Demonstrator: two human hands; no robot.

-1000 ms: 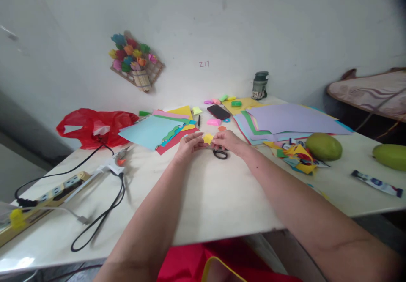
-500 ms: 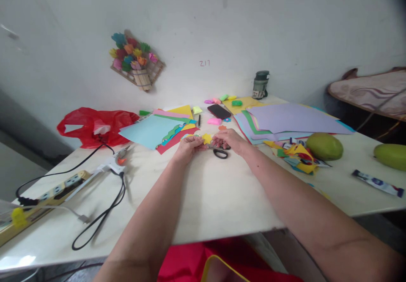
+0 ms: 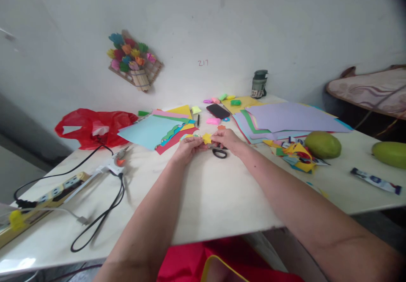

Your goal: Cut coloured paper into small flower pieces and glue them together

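Between my two hands, near the middle of the table, is a small yellow paper flower. My left hand is closed with its fingertips on the flower's left side. From the other side, my right hand pinches the flower's right edge. A pair of scissors with black handles lies on the table just under my right hand, its blades partly hidden. Beyond the hands are an orange paper cutout, a pink clay packet and a small blue paper flower.
Coloured paper sheets lie at left and right. A phone sits at the back. Paper scraps, mangoes and a tube are to the right. A glue gun, cables, a power strip and a red bag stand left.
My right hand has shifted slightly and its fingers have closed in on the yellow flower's edge. The flower faces me a little more. The whole view has moved slightly.
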